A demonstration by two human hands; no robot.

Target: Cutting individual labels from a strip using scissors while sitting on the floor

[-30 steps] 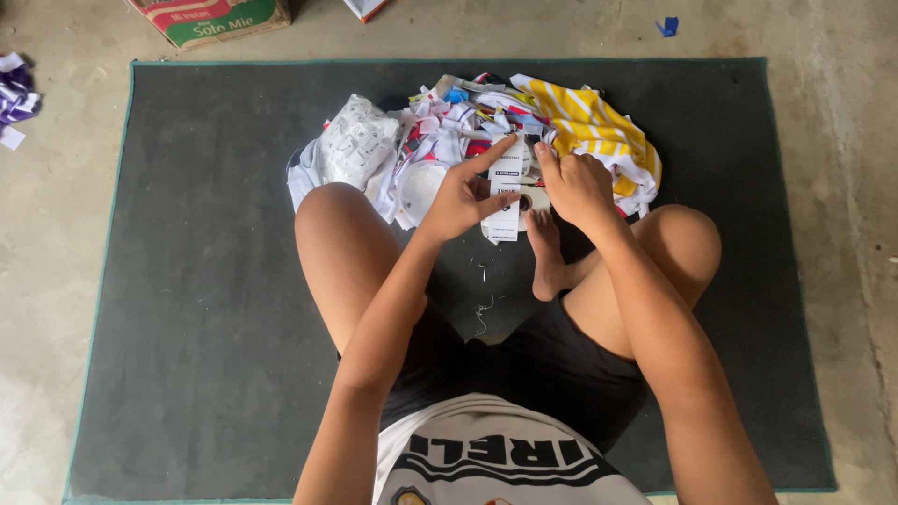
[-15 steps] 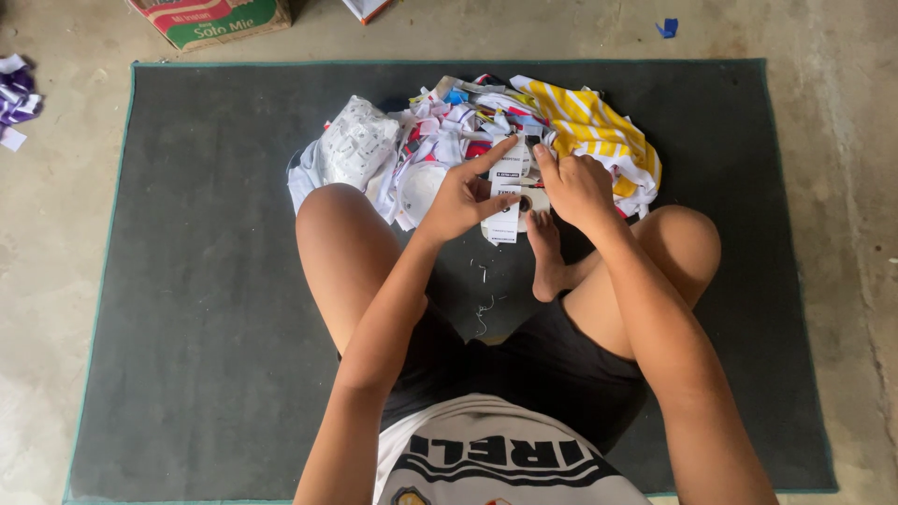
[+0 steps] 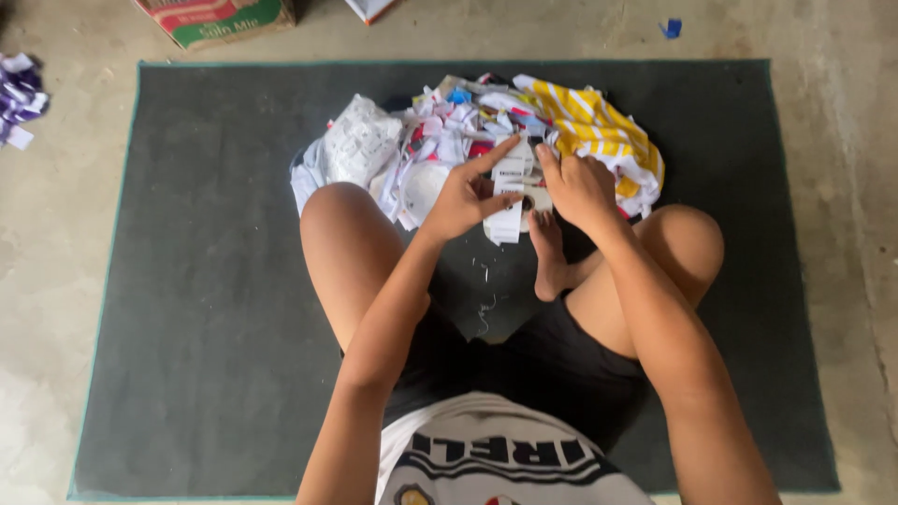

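I sit cross-legged on a dark grey mat [image 3: 206, 281]. Both hands meet over a small bundle of white paper tags [image 3: 512, 192] just above my foot. My left hand [image 3: 463, 196] pinches the bundle from the left, index finger stretched out over it. My right hand [image 3: 578, 185] grips its right side with curled fingers. Right behind the hands lies a heap of torn paper scraps and wrappers [image 3: 440, 140], with a yellow and white striped piece [image 3: 599, 131] on its right and a crumpled white bag [image 3: 355, 145] on its left.
A cardboard box [image 3: 220, 17] with red and green print stands beyond the mat's far left corner. Purple and white scraps [image 3: 19, 98] lie on the concrete floor at the left edge. A small blue bit [image 3: 670, 28] lies past the mat's far edge.
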